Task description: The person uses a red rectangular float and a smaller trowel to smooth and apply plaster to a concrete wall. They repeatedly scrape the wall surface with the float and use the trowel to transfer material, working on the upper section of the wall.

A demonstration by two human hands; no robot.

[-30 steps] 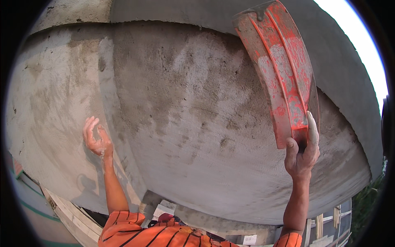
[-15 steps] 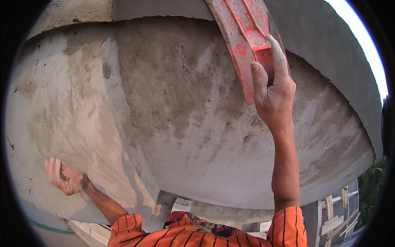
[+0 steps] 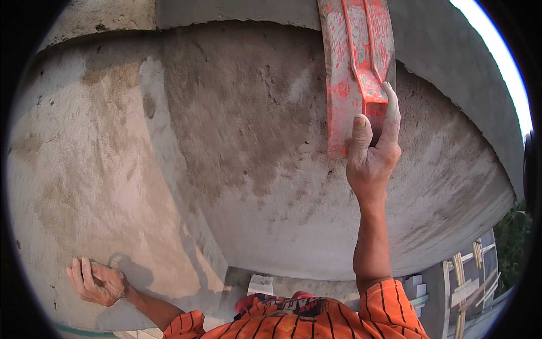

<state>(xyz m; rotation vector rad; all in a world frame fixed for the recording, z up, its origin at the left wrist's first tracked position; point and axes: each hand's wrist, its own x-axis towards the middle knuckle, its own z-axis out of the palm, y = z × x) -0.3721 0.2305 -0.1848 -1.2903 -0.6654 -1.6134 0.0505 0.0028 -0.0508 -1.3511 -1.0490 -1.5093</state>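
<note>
Filling most of the frame, the wall [image 3: 254, 220] backed everything. Float [image 3: 342, 73] sat upper right of centre, long axis near vertical, top cut off by the frame edge. It ran upward from the right hand [image 3: 375, 155], the nearer one, which gripped its lower part; thumb and one finger showed, rest hidden. Left hand [image 3: 99, 283], lower left, well apart from float, half curled, nothing visible in it.

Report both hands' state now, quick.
Left hand: half open, loosely curled, nothing visible in it.
Right hand: closed, holding a long, red, ribbed, grey-smeared plastering float.
</note>
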